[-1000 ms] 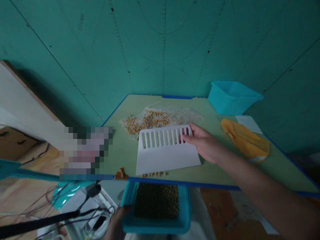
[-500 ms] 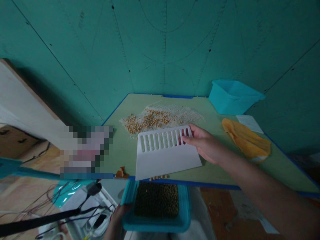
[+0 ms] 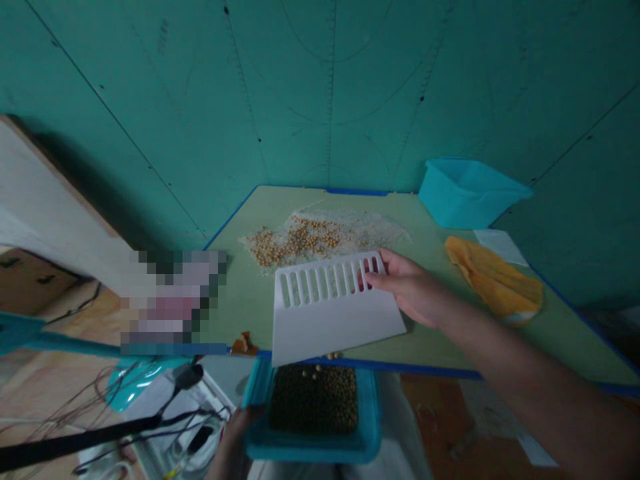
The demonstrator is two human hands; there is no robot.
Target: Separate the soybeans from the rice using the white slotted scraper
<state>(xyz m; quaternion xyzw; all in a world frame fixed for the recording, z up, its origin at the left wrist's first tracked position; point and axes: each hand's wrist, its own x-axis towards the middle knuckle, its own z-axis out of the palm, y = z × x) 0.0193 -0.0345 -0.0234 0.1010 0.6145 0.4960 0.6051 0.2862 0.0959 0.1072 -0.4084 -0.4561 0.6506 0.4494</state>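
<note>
My right hand grips the slotted top edge of a white plastic scraper, whose lower edge reaches the near edge of the green table. A few soybeans lie at that edge and some are dropping off it. Below the edge, my left hand holds a teal container filled with beans. Farther back on the table lies a pile of soybeans mixed with white grains.
A teal tub stands at the table's back right, with an orange cloth and a white paper near it. A small orange scrap lies at the near edge. Cables and a dark rod are at lower left.
The scraper has slid toward me to the table's near edge, pushing the row of beans over it; several now fall into the teal container.
</note>
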